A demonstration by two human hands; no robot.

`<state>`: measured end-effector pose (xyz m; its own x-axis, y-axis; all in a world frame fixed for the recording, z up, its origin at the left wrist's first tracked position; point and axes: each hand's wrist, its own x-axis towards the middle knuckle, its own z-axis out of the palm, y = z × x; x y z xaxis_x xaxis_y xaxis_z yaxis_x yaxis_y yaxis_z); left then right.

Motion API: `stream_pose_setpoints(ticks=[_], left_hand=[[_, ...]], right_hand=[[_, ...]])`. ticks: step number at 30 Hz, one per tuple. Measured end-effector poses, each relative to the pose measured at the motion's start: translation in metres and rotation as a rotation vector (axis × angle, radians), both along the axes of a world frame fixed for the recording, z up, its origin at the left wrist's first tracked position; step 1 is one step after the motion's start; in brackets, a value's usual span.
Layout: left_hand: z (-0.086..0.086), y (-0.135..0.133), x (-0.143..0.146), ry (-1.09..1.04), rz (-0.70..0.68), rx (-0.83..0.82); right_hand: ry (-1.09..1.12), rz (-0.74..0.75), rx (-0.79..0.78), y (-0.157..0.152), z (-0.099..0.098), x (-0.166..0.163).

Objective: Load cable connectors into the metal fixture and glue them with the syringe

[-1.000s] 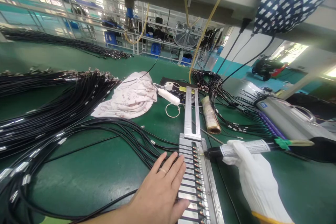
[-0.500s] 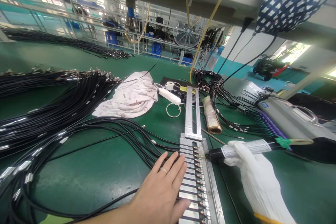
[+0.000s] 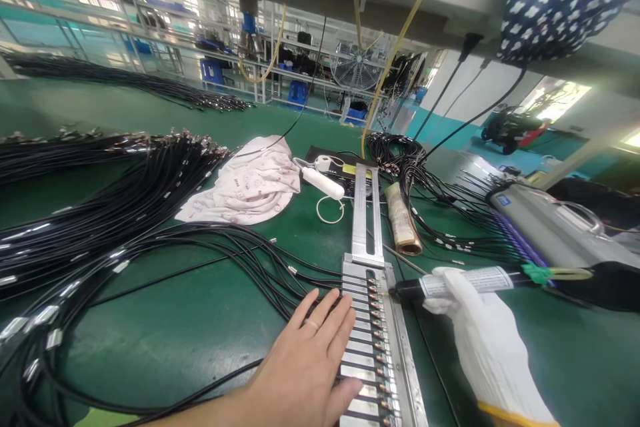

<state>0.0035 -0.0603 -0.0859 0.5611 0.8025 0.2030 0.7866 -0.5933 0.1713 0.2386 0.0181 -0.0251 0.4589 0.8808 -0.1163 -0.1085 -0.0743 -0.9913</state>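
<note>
My bare left hand [image 3: 313, 353], a ring on one finger, lies flat with fingers stretched over the left side of a metal fixture [image 3: 361, 351] and the black cables [image 3: 245, 255] leading into it. Several cable ends with small copper-coloured tips sit side by side in the fixture's slots. My right hand [image 3: 480, 330], in a white knit glove, is wrapped around a dispensing syringe [image 3: 470, 281] with a black front end and a printed label. The syringe lies nearly level, its thin tip [image 3: 387, 292] pointing left at the cable ends near the fixture's top; contact cannot be made out.
Thick bundles of black cables [image 3: 110, 207] cover the left of the green table [image 3: 165, 340]. A crumpled pink cloth [image 3: 250, 180], a white handheld device [image 3: 323, 183] and a tape roll [image 3: 403, 220] lie beyond the fixture. A grey machine [image 3: 555, 227] stands at right.
My right hand and the syringe have shifted very slightly to the left. My left hand stays in place on the fixture and cables.
</note>
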Motion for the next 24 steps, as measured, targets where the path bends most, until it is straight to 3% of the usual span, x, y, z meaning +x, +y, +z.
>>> stream_pose_setpoints(ticks=[7,14,24], left_hand=[[0.0,-0.001,-0.001,0.006,-0.001,0.036],[0.006,-0.002,0.0,0.023,0.001,-0.003],[0.011,0.0,0.0,0.032,-0.004,-0.039]], right_hand=[[0.024,-0.008,0.068,-0.001,0.001,0.008],[-0.002,0.014,0.005,-0.005,0.011,0.004],[-0.034,0.036,-0.026,-0.006,0.007,0.003]])
